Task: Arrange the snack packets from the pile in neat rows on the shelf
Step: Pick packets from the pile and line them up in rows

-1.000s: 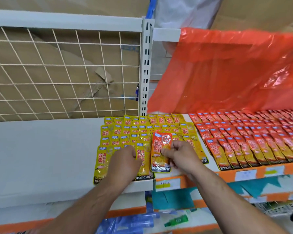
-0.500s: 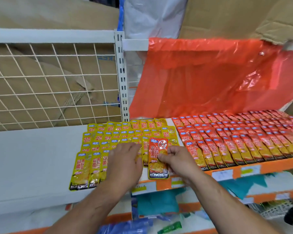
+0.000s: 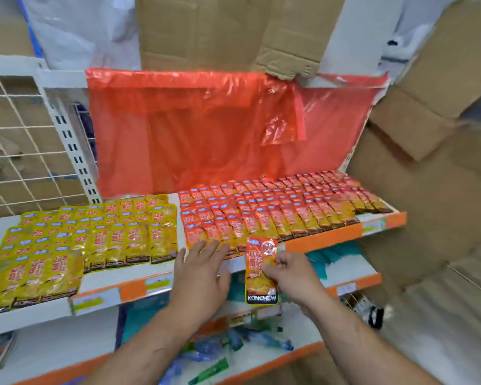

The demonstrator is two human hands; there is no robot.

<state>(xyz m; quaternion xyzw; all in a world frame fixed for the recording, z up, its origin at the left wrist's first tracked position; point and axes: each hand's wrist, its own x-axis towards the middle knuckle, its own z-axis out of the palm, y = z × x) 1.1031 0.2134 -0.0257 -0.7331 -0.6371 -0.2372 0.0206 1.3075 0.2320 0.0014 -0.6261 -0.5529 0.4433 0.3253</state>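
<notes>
1. Brown cardboard boxes (image 3: 206, 31) and a red translucent plastic sheet (image 3: 192, 134) back the white, orange-lipped metal shelf (image 3: 117, 276).
2. Yellow foil snack packets (image 3: 95, 237) fill rows on the left, red foil snack packets (image 3: 289, 209) on the right.
3. Right hand (image 3: 292, 273): its grip pinches a red-orange "KONCHEW" packet (image 3: 261, 270) before the shelf lip.
4. Left hand (image 3: 200, 276) spreads flat, empty, at the red rows' front.

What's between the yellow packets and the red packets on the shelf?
Only a narrow bare strip of the white shelf separates the yellow packets from the red packets, seen in the head view.
</notes>
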